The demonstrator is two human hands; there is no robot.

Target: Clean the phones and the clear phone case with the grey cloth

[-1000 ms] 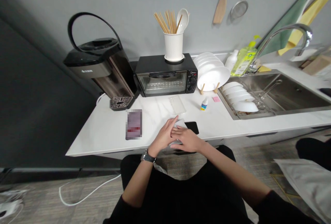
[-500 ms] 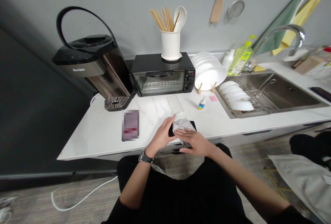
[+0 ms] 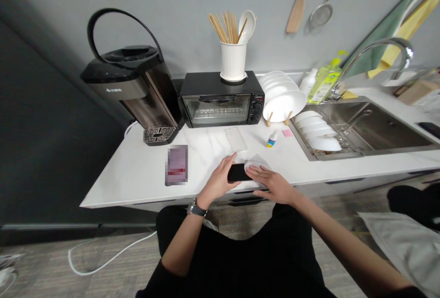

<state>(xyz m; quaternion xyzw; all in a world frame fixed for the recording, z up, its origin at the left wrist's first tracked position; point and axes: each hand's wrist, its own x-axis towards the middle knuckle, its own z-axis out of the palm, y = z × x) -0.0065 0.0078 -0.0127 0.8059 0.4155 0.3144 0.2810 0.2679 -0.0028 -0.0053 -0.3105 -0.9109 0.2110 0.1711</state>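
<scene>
A black phone lies flat near the counter's front edge. My left hand grips its left end between thumb and fingers. Under the fingers of my right hand a pale cloth is pressed on the phone's right end, which it hides. Behind the phone lies a clear phone case. A small white bottle with a blue and yellow label stands to the right, beside a pink square of paper.
A black toaster oven bears a white chopstick holder. At left are a tall dispenser and a blurred purple item. Right of the oven are plates and a sink. A person's dark-clothed part shows far right.
My right hand and the cloth have moved right along the phone, uncovering its black middle. The whole view has shifted slightly.
</scene>
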